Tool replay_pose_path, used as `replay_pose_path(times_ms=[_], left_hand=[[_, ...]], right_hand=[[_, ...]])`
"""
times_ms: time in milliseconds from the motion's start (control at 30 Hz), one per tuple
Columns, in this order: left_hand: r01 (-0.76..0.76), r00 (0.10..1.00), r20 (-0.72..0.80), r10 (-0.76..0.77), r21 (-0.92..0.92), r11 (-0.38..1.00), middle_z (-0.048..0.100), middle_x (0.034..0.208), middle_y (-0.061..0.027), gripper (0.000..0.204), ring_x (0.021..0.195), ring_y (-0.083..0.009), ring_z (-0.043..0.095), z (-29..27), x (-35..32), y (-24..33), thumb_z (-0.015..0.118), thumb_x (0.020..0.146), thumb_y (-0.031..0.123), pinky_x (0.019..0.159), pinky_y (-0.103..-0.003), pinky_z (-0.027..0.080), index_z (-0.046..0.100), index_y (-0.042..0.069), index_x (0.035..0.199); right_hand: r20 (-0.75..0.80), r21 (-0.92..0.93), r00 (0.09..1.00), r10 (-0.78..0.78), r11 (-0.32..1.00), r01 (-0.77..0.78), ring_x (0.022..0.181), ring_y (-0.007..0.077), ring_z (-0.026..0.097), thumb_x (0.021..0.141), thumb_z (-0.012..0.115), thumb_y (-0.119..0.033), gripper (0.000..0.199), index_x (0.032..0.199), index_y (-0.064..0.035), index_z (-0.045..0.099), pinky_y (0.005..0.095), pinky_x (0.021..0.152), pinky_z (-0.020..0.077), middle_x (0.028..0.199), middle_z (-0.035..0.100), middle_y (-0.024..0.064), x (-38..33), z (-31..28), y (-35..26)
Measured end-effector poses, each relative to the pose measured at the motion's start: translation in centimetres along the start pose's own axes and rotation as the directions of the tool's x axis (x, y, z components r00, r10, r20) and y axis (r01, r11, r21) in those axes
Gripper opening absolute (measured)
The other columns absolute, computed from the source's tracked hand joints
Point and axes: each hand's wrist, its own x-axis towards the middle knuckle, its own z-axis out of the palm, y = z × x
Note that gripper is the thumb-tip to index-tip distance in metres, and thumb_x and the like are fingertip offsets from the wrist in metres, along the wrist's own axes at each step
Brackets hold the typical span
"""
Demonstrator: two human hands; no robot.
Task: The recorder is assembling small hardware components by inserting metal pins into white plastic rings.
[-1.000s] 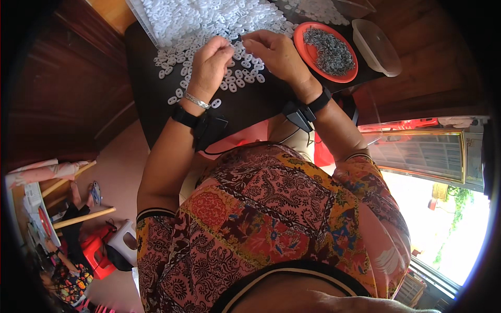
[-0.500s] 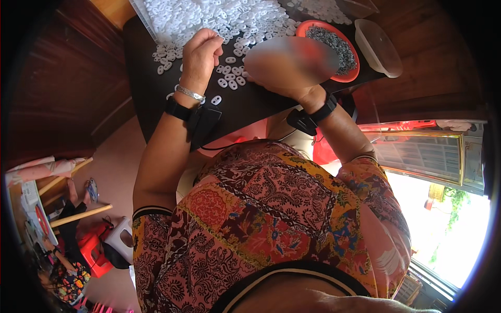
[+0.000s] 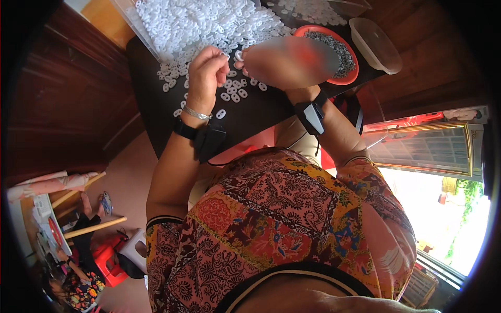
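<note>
A heap of small white plastic rings (image 3: pixel 209 23) covers the far part of a dark table (image 3: pixel 261 112), with loose rings (image 3: pixel 232 96) scattered nearer me. My left hand (image 3: pixel 207 73) hovers over the loose rings with its fingers curled together, pinching what looks like a white ring (image 3: pixel 238 55) at its tips. My right hand (image 3: pixel 284 62) is close beside it, motion-blurred, in front of a red bowl (image 3: pixel 350 77) of small grey pieces; its grip cannot be made out. Both wrists carry black bands.
A clear plastic tub (image 3: pixel 377 44) stands right of the red bowl. Dark wooden panels flank the table. At lower left another person (image 3: pixel 78 281) sits near a red stool (image 3: pixel 107 261) and a white stool (image 3: pixel 136 249). A bright window (image 3: pixel 449 219) lies right.
My left hand has lifted off the rings and curled its fingers. My right hand left the table, moved toward the red bowl and came back beside the left.
</note>
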Motion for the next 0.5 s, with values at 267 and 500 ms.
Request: replay_pose_path(times_ms=[267, 500], left_hand=[[0.013, 1.0, 0.002, -0.013, -0.045, 0.999, 0.051, 0.062, 0.0016, 0.011, 0.048, -0.0038, 0.041, 0.55, -0.15, 0.54, 0.053, 0.083, 0.014, 0.043, -0.018, 0.031, 0.053, 0.007, 0.075], [0.011, 0.998, 0.068, -0.007, -0.057, 0.998, 0.051, 0.064, 0.0008, 0.013, 0.052, -0.0052, 0.042, -0.05, -0.02, 0.49, 0.049, 0.088, 0.016, 0.047, -0.019, 0.032, 0.053, 0.005, 0.081]], right_hand=[[0.068, 0.253, 0.998, 0.007, 0.967, -0.024, 0.074, 0.0131, 0.058, 0.088, 0.057, -0.01, 0.017, 0.102, 0.0002, 0.055, 0.0243, 0.065, 0.0479, 0.087, 0.061, 0.0063, 0.59, 0.85, 0.28], [0.069, 0.327, 0.997, -0.024, 0.945, 0.0, 0.071, 0.0121, 0.06, 0.088, 0.057, -0.008, 0.02, 0.105, 0.0017, 0.055, 0.0227, 0.063, 0.049, 0.086, 0.063, 0.0081, 0.81, 0.77, 0.39]])
